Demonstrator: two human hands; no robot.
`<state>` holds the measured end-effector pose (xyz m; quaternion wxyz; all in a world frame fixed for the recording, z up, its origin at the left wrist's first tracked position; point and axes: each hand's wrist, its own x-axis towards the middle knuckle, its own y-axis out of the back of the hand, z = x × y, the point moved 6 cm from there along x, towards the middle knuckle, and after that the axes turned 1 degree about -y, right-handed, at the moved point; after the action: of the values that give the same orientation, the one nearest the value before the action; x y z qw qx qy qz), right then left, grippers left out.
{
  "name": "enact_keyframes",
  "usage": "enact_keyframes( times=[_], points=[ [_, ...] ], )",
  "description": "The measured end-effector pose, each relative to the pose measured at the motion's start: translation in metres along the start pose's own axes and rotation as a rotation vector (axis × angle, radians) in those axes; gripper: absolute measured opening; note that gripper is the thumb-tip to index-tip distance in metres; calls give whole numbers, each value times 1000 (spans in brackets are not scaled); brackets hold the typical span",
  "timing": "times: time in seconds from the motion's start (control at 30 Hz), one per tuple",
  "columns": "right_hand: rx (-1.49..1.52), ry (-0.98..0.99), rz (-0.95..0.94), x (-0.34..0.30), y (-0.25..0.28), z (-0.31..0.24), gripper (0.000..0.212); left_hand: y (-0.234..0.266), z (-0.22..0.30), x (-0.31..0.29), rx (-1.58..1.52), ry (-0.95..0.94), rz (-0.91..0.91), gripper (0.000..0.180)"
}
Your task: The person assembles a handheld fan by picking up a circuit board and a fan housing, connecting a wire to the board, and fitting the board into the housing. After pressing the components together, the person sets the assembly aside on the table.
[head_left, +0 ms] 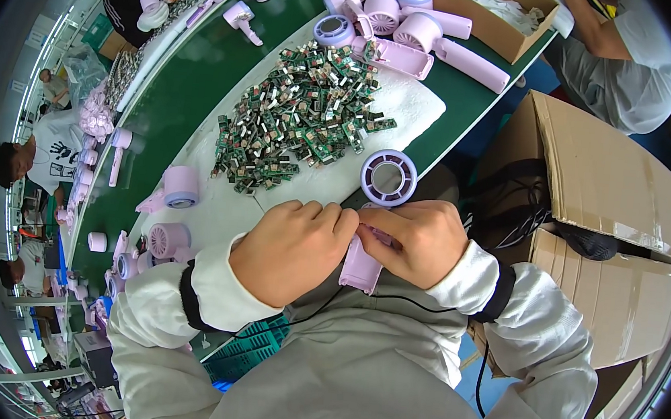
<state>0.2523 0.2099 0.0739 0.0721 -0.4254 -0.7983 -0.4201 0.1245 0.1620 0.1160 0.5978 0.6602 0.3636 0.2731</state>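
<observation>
Pale lilac plastic fills the bench: a worker's left hand (293,247) and right hand (419,239) both close around a hair dryer shell (371,237) held at the near table edge, fingertips pinching its handle, round barrel end facing up; the hollow casing looks light, stiff and smooth, best gripped by the handle; a heap of small green circuit boards (304,118) lies just beyond on white padding (406,107)

A factory assembly line: workers along a green bench (203,75), heaped circuit boards (305,110), pink dryer shells (417,31).
</observation>
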Motion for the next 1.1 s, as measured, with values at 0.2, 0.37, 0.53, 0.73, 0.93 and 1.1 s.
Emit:
enact_keyframes(
  times=[0.2,0.37,0.53,0.73,0.93,1.1],
  points=[
    [5,15,-24,-2,-2,0,15,-2,13,2,125,-23,18,12],
    [-40,-3,-81,-3,1,1,14,5,18,8,152,-56,1,17],
    [-7,37,-5,-3,0,5,11,38,-65,13,-380,295,-7,21],
    [27,-10,7,-4,2,4,9,25,-171,-5,-211,375,411,20],
    [92,1,20,-4,-2,9,11,6,-182,-12,-399,507,322,26],
    [98,-4,-13,-5,-4,10,13,14,-179,-12,-396,552,454,24]
  ],
)
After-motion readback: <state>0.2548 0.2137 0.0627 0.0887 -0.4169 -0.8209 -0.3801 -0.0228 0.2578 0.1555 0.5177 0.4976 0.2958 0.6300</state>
